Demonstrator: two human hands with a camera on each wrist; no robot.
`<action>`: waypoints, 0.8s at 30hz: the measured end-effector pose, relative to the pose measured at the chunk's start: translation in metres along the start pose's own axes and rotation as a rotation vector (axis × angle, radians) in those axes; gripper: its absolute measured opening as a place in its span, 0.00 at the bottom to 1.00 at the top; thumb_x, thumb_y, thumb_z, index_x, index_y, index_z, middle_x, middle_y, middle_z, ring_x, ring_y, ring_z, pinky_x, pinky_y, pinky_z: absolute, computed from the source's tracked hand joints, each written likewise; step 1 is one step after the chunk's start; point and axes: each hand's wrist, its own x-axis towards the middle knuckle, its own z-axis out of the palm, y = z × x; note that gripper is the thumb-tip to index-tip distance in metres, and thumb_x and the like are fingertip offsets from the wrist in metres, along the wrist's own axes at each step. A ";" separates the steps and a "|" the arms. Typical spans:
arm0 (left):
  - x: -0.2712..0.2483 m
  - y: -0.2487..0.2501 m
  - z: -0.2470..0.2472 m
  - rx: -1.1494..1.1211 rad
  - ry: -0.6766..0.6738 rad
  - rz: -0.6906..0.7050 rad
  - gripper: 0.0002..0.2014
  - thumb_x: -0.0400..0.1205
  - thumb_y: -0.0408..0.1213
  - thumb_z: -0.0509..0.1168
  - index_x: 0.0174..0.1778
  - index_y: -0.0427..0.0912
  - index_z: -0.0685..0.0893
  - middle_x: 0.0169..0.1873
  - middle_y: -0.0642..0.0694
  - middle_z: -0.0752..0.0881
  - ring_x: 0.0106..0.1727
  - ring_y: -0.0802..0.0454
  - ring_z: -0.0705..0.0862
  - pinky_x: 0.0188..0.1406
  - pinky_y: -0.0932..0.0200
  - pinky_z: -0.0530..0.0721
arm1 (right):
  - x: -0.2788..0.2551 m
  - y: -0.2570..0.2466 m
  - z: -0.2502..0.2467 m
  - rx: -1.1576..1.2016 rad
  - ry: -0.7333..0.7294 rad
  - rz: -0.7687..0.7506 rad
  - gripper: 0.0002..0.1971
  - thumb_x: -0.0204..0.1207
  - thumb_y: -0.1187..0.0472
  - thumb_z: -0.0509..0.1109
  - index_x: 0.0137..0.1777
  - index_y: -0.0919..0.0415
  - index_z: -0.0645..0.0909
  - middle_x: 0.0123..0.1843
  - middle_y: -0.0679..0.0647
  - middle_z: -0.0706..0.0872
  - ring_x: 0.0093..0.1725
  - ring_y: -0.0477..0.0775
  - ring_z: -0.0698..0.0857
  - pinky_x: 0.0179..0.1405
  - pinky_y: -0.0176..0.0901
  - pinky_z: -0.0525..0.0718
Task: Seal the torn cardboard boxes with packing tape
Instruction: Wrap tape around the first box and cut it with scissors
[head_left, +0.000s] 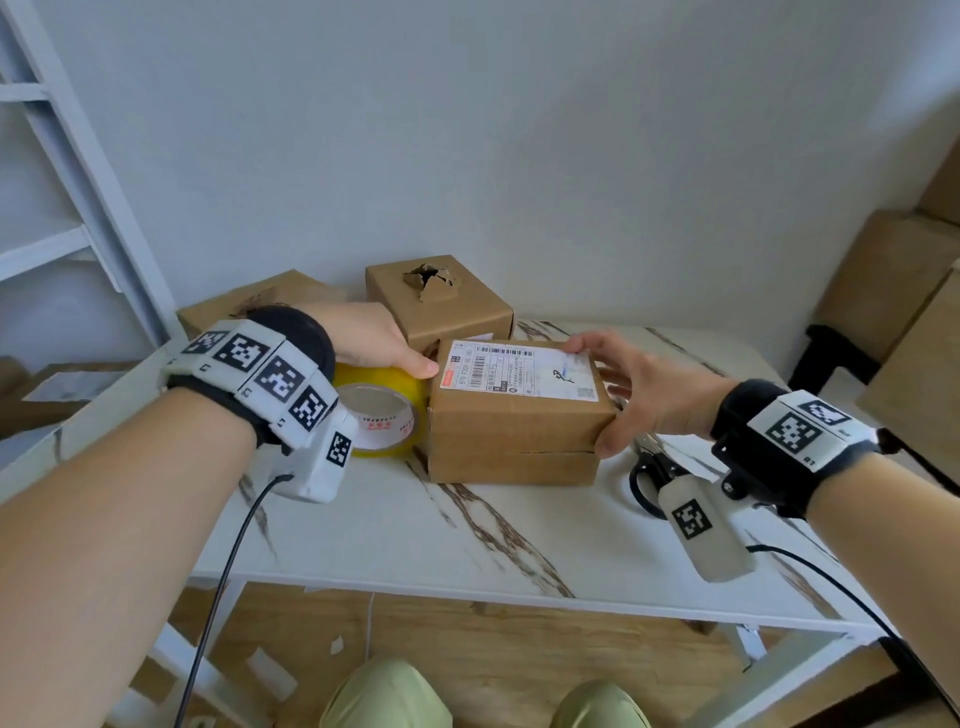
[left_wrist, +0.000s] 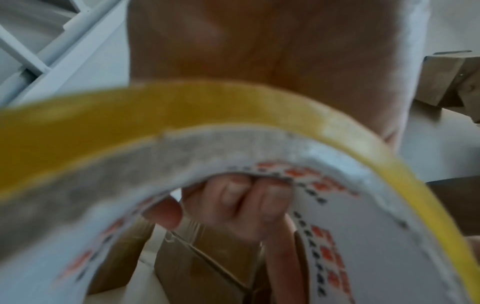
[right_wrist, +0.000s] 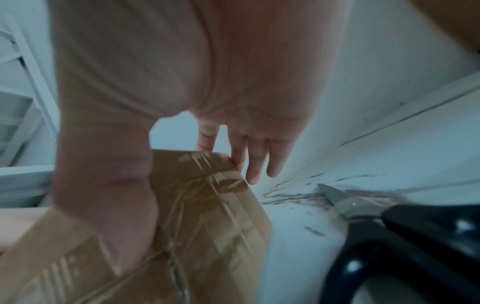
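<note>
- While the left hand (head_left: 371, 338) curls over the roll of yellow packing tape (head_left: 384, 415) at centre-left of the head view, its fingers (left_wrist: 241, 203) hook through the white core, as the left wrist view shows.
- The labelled cardboard box (head_left: 514, 410) sits at the middle of the frame on the marble-patterned table (head_left: 467, 530), touching the tape roll on its left side.
- The right hand (head_left: 639, 389) clasps the box's right end, with the thumb on the near corner and the fingers (right_wrist: 255, 162) over the far top edge.
- Judged by its look, the box is stiff corrugated board and probably light; gripping at the corners, where the board is strongest, should keep it from buckling.
- A seam runs along its front face, low in the frame, so pressing there may make it flex.
- The tape roll looks rigid, and the core gives a sure hold; the glossy outer face is likely slick.
- A second box with a torn hole (head_left: 439, 299) stands behind, upper centre; the ragged edges look fragile.
- Black-handled scissors (head_left: 652, 478) lie just right of the labelled box.
</note>
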 end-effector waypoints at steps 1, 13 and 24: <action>0.002 -0.001 0.001 -0.009 -0.011 0.004 0.17 0.76 0.54 0.69 0.43 0.42 0.88 0.43 0.47 0.89 0.44 0.51 0.86 0.46 0.57 0.84 | 0.000 0.001 -0.001 -0.028 0.003 0.010 0.47 0.45 0.65 0.82 0.64 0.36 0.66 0.68 0.41 0.74 0.69 0.47 0.74 0.73 0.50 0.72; -0.003 0.001 0.003 0.037 0.043 0.077 0.18 0.80 0.52 0.65 0.29 0.45 0.77 0.28 0.51 0.79 0.30 0.57 0.76 0.25 0.75 0.71 | 0.021 -0.111 0.029 -0.673 -0.080 0.028 0.50 0.60 0.39 0.79 0.80 0.48 0.59 0.75 0.49 0.73 0.71 0.53 0.73 0.70 0.50 0.71; -0.008 -0.023 0.002 -0.138 -0.025 0.075 0.28 0.72 0.66 0.65 0.54 0.46 0.85 0.47 0.48 0.88 0.49 0.50 0.86 0.56 0.54 0.82 | 0.042 -0.122 0.061 -0.813 -0.097 -0.016 0.52 0.56 0.39 0.81 0.79 0.48 0.60 0.71 0.48 0.75 0.67 0.53 0.75 0.66 0.50 0.77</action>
